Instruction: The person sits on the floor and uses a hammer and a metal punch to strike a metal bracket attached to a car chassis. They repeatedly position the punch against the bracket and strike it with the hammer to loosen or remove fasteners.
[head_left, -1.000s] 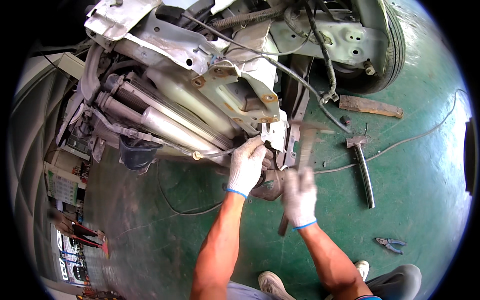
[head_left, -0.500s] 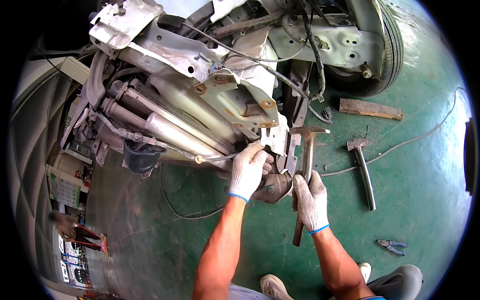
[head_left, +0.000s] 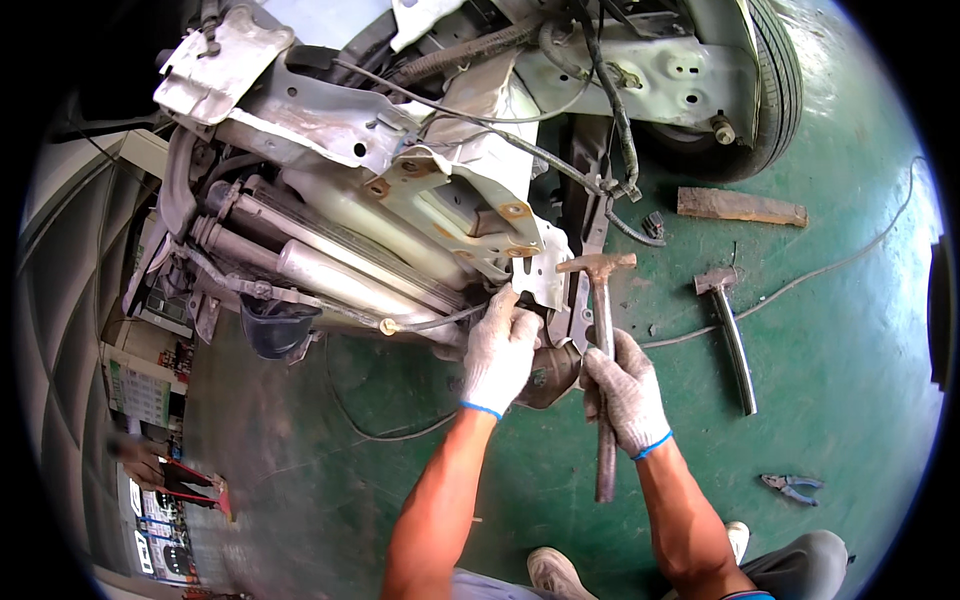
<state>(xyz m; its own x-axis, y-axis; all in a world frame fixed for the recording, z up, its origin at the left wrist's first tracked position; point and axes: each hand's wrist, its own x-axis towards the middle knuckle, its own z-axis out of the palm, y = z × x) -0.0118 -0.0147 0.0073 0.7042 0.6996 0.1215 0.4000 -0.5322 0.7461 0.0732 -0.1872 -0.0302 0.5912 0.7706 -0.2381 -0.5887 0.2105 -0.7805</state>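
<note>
My left hand (head_left: 500, 352), in a white knitted glove with a blue cuff, is closed at the lower corner of a stripped car front. Its fingertips press in beside a pale metal bracket (head_left: 548, 268); whatever they grip is hidden. A hammer (head_left: 603, 315) with a metal handle is wrapped in my gloved right hand (head_left: 628, 392), just right of the bracket. The hammer stands nearly upright in the picture, head at the far end, close to a dark perforated rail (head_left: 588, 235). A rusty brown curved metal part (head_left: 552, 376) lies between my two hands.
On the green floor to the right lie a second hammer (head_left: 732, 335), a wood block (head_left: 742, 207), pliers (head_left: 792, 488) and a thin cable (head_left: 815, 275). A tyre (head_left: 778, 100) stands at the far right. Radiator pipes (head_left: 350, 280) fill the left; another person (head_left: 165, 468) stands far left.
The hammer's head has swung a little left toward the bracket, and its handle is now nearly upright. My left hand stays at the bracket. The whole view has shifted slightly.
</note>
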